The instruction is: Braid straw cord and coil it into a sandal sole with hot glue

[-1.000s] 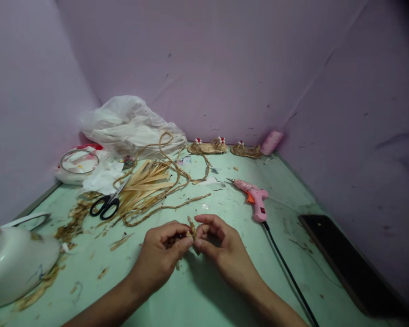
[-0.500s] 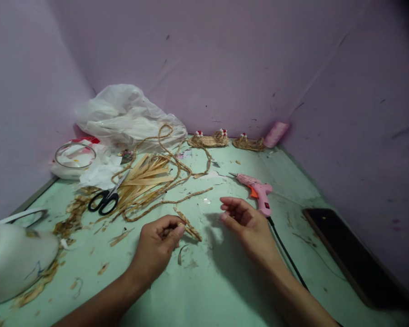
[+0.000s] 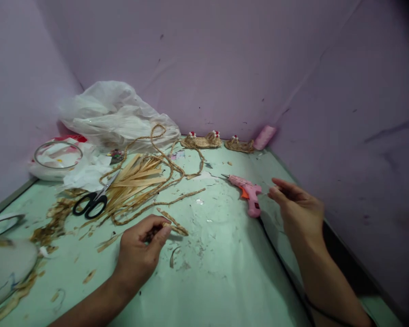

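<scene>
Black-handled scissors [image 3: 97,197] lie by straw strips [image 3: 141,183]. Left hand [image 3: 136,247] still pinches short braided piece [image 3: 180,229], low over green table [image 3: 207,286]. Pink glue gun [image 3: 250,193] lies right of it. Right hand [image 3: 301,215], earlier left of gun, now sits just right, fingers drawn closer; cannot tell if anything is held. Left hand alone supports braided piece.

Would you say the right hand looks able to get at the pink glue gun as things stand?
Probably yes: the right hand is just beside the pink glue gun, appears to hold nothing large, and nothing visible stands between them, though its fingertips are hard to make out.
</scene>
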Motion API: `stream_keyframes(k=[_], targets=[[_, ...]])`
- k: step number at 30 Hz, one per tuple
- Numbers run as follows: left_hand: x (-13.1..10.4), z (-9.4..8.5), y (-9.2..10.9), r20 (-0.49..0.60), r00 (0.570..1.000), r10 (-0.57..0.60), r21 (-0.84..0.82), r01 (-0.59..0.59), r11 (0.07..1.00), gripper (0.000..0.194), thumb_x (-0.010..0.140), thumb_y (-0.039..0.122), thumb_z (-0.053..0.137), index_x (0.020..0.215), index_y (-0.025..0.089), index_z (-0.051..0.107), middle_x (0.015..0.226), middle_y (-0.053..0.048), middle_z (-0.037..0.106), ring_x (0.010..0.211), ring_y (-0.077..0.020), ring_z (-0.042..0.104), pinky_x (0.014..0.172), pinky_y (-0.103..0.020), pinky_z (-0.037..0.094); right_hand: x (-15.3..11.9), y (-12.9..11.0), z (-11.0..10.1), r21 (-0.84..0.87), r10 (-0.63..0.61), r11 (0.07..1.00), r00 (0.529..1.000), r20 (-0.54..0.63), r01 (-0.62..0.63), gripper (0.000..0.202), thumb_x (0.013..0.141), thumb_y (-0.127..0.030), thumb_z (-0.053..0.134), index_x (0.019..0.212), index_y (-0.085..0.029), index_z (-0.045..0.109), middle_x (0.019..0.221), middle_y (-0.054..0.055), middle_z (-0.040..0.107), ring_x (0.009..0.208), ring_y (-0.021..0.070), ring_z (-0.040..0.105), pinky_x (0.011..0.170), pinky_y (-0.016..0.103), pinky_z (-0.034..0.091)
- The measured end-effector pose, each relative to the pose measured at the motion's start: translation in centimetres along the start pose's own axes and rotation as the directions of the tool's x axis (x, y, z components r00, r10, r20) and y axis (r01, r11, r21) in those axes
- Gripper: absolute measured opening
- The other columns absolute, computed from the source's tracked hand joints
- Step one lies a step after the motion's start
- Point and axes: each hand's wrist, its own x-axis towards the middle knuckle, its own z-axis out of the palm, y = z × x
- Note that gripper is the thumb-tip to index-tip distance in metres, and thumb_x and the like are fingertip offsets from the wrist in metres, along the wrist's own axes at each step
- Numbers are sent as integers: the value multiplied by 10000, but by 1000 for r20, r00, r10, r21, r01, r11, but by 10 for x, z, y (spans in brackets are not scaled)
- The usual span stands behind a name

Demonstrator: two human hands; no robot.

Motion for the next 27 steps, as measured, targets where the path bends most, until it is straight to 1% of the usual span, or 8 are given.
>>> stream_keyframes(k=[5, 11, 13, 16, 18, 21, 24, 27], targets=[[0, -1, -1, 25, 999, 23, 15, -23, 1000, 195, 772, 361, 587, 730, 180, 647, 691, -12, 655, 503, -113, 559, 489, -199, 475, 9, 4, -6, 76, 63, 995, 993, 96, -70, 299, 558, -220, 738, 851, -185, 689, 645, -37, 609, 581, 124, 600, 723, 339, 523], [1, -1, -5, 26, 997, 77, 6, -77, 997, 215, 750, 407, 611, 697, 201, 647, 579, 15, 621, 464, -121, 550, 435, -183, 450, 5, 1, -1, 78, 107, 988, 959, 263, -131, 236, 606, -298, 676, 809, -182, 652, 751, 63, 709, 670, 200, 681, 693, 387, 561], [1, 0, -5, 33, 997, 75, 4, -75, 997, 213, 743, 415, 618, 692, 210, 646, 573, 24, 617, 461, -118, 547, 446, -181, 452, 5, -1, -2, 23, 93, 994, 958, 272, -104, 248, 652, -341, 623, 841, -182, 649, 809, 79, 718, 696, 202, 684, 688, 382, 557], [0, 4, -5, -36, 999, 32, -7, -33, 999, 225, 729, 444, 624, 695, 224, 654, 643, 20, 655, 543, -137, 596, 497, -186, 469, 9, 0, -8, -148, 73, 988, 966, 248, -37, 272, 684, -391, 589, 841, -185, 673, 767, 68, 709, 663, 205, 657, 614, 347, 517], [-1, 6, -5, -77, 997, 15, -20, -17, 1000, 220, 718, 442, 633, 687, 225, 659, 703, 11, 682, 609, -152, 623, 510, -187, 472, 11, 1, -10, -296, 77, 955, 966, 247, -1, 244, 664, -423, 618, 724, -200, 695, 654, 53, 684, 621, 215, 625, 537, 307, 444], [1, 7, -5, -93, 995, 40, -25, -43, 999, 181, 721, 393, 641, 689, 217, 666, 707, 9, 689, 587, -141, 614, 514, -187, 478, 10, 4, -9, -462, 133, 887, 942, 309, 27, 255, 597, -445, 681, 502, -209, 656, 477, 33, 611, 534, 212, 569, 482, 276, 321], [2, 4, 0, -93, 993, 78, 1, -78, 997, 129, 742, 313, 624, 720, 198, 677, 738, -10, 699, 628, -145, 631, 550, -194, 494, 8, 7, -4, -522, 209, 853, 906, 369, 16, 211, 544, -396, 715, 478, -211, 636, 428, 17, 593, 491, 194, 530, 481, 272, 276], [4, 0, 4, -48, 988, 144, 44, -141, 989, 150, 769, 260, 579, 687, 175, 672, 733, -36, 695, 653, -154, 637, 565, -212, 493, 7, 10, 1, -532, 302, 844, 877, 373, -64, 84, 527, -273, 690, 538, -204, 645, 394, 3, 560, 428, 170, 471, 449, 274, 243]])
